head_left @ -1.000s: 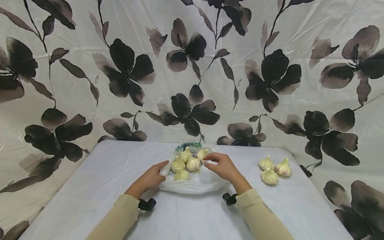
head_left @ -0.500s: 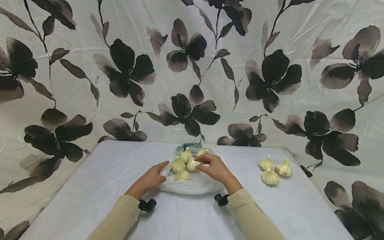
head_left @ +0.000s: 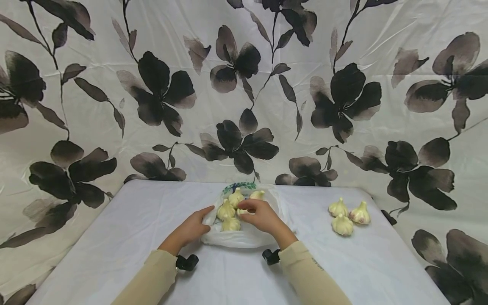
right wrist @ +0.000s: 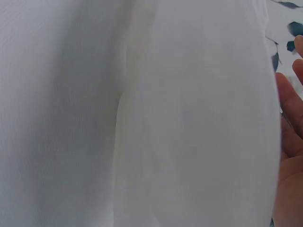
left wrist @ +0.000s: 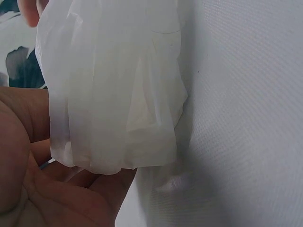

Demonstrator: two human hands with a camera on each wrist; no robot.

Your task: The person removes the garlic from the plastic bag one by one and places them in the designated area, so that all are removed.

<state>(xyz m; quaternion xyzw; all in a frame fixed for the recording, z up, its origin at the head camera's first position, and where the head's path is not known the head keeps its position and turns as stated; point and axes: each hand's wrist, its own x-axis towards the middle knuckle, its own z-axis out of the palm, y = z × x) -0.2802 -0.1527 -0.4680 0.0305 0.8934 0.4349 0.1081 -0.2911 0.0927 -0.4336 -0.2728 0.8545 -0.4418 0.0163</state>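
A thin white plastic bag (head_left: 244,238) with a green and blue print lies open on the table, with several pale garlic bulbs (head_left: 231,223) in it. At its left side my left hand (head_left: 192,224) holds the rim; in the left wrist view the bag's side (left wrist: 118,85) hides part of its fingers. My right hand (head_left: 263,215) reaches over the bag, thumb and index finger on either side of a middle bulb (head_left: 241,211), which they mostly cover. In the right wrist view, the bag's wall (right wrist: 199,118) hides what those fingers touch.
Three more garlic bulbs (head_left: 342,224) sit together outside the bag, on the right of the white-covered table (head_left: 133,224). A white cloth with dark flowers (head_left: 236,63) hangs behind the table. Black cameras sit on both wrists.
My right hand has moved left across the bag, from beside the bulb at the right onto the middle one. My left hand and the three bulbs outside have stayed put.
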